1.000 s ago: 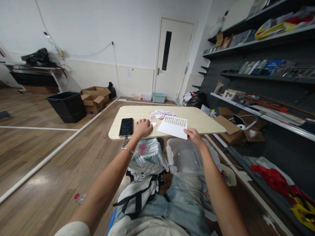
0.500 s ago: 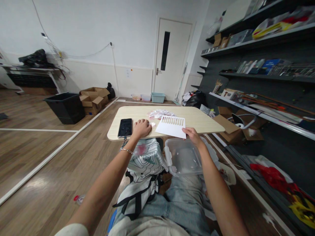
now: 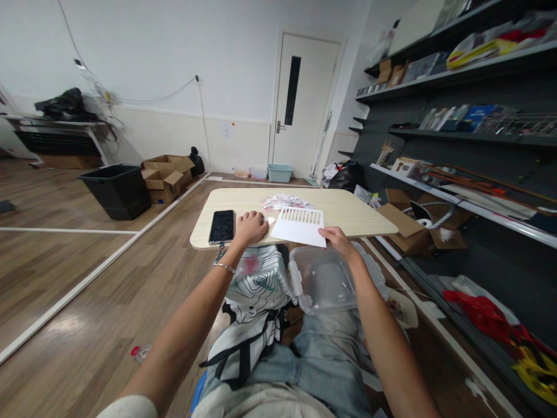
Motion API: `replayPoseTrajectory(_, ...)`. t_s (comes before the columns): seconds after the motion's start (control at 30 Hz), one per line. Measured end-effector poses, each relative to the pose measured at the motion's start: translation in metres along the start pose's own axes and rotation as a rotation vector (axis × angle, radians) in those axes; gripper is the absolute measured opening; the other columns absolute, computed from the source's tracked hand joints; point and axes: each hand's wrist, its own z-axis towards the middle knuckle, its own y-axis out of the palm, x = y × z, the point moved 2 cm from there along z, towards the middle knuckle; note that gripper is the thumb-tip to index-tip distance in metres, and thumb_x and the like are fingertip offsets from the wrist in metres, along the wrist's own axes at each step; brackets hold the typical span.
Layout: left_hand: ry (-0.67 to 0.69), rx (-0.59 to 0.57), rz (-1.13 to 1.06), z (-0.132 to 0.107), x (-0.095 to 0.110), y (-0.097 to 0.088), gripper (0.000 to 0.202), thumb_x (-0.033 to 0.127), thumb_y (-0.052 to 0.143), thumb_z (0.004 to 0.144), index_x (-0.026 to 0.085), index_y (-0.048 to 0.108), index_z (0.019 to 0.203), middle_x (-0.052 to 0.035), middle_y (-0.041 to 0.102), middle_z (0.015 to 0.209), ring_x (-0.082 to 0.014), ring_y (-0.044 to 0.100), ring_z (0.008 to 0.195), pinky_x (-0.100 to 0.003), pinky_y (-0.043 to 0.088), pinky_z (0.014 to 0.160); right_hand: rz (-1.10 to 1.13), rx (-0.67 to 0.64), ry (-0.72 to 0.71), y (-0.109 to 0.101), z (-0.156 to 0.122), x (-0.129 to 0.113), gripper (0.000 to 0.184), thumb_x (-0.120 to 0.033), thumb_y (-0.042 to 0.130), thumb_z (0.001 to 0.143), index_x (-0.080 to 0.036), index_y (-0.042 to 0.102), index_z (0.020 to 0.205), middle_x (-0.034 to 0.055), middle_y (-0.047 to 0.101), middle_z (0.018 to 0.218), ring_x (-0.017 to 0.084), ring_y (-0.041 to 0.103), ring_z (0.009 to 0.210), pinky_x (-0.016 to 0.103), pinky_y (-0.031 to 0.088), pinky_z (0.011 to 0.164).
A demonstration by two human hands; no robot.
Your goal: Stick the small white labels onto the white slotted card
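Note:
My right hand (image 3: 336,239) pinches the near right corner of a white sheet (image 3: 298,226) with a row of cut slots along its far edge; the sheet lies low over the light wooden table (image 3: 348,212). My left hand (image 3: 251,226) rests curled on the table just left of the sheet, with a few small paper scraps (image 3: 272,220) beside its fingers. Whether it holds anything I cannot make out. A heap of white paper pieces (image 3: 285,201) lies behind the sheet. A black phone (image 3: 222,226) lies left of my left hand.
A clear plastic box (image 3: 324,278) sits on my lap under the table's near edge, beside a black-and-white patterned cloth (image 3: 256,287). Dark shelves (image 3: 456,139) and open cardboard boxes (image 3: 413,226) line the right. A black bin (image 3: 117,188) and boxes stand on the floor at left.
My right hand has drawn the slotted sheet a little to the left and nearer my left hand. My left hand has stayed put.

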Motion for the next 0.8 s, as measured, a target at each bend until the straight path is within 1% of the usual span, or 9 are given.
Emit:
replayPoseTrajectory(0.2, 0.005, 0.003, 0.025, -0.0011, 0.0018, -0.0010, 0.046, 0.045, 0.038, 0.104, 0.021, 0.064, 0.133, -0.0160, 0.060, 0.150, -0.0336, 0.053, 0.141, -0.050, 0.040, 0.115, -0.015, 0.002, -0.007, 0.0020, 0.0002, 0.0009, 0.058, -0.075, 0.076, 0.077, -0.021, 0.066, 0.060, 0.0024, 0.062, 0.056, 0.018, 0.053, 0.056, 0.031, 0.045, 0.054)
replayPoseTrajectory(0.33, 0.006, 0.005, 0.028, -0.0010, 0.0015, -0.0008, 0.045, 0.044, 0.037, 0.104, 0.021, 0.065, 0.132, -0.0165, 0.061, 0.149, -0.0339, 0.054, 0.140, -0.050, 0.041, 0.115, -0.039, -0.022, -0.003, 0.0026, 0.0021, 0.0034, 0.059, -0.076, 0.075, 0.077, -0.020, 0.066, 0.060, 0.0023, 0.063, 0.057, 0.018, 0.054, 0.056, 0.030, 0.044, 0.054)
replayPoseTrajectory(0.57, 0.004, 0.005, 0.015, -0.0008, 0.0005, -0.0006, 0.044, 0.044, 0.039, 0.104, 0.023, 0.065, 0.132, -0.0148, 0.062, 0.149, -0.0332, 0.053, 0.141, -0.050, 0.041, 0.115, -0.031, -0.067, 0.006, 0.0029, 0.0034, 0.0032, 0.054, -0.070, 0.077, 0.078, -0.020, 0.066, 0.059, 0.0025, 0.062, 0.056, 0.018, 0.053, 0.055, 0.030, 0.043, 0.053)
replayPoseTrajectory(0.7, 0.009, 0.008, 0.018, -0.0004, 0.0009, -0.0003, 0.045, 0.044, 0.039, 0.104, 0.022, 0.065, 0.132, -0.0165, 0.062, 0.148, -0.0344, 0.054, 0.139, -0.051, 0.041, 0.115, -0.026, -0.068, 0.014, 0.0043, 0.0029, 0.0041, 0.055, -0.071, 0.076, 0.078, -0.020, 0.066, 0.059, 0.0025, 0.062, 0.055, 0.017, 0.053, 0.054, 0.030, 0.042, 0.052)
replayPoseTrajectory(0.8, 0.007, 0.010, 0.012, -0.0004, 0.0005, 0.0000, 0.045, 0.044, 0.039, 0.104, 0.022, 0.065, 0.132, -0.0158, 0.061, 0.149, -0.0335, 0.054, 0.140, -0.050, 0.041, 0.115, -0.028, -0.080, 0.010, 0.0049, 0.0026, 0.0025, 0.058, -0.073, 0.076, 0.077, -0.020, 0.065, 0.057, 0.0020, 0.061, 0.054, 0.017, 0.052, 0.052, 0.029, 0.040, 0.051)
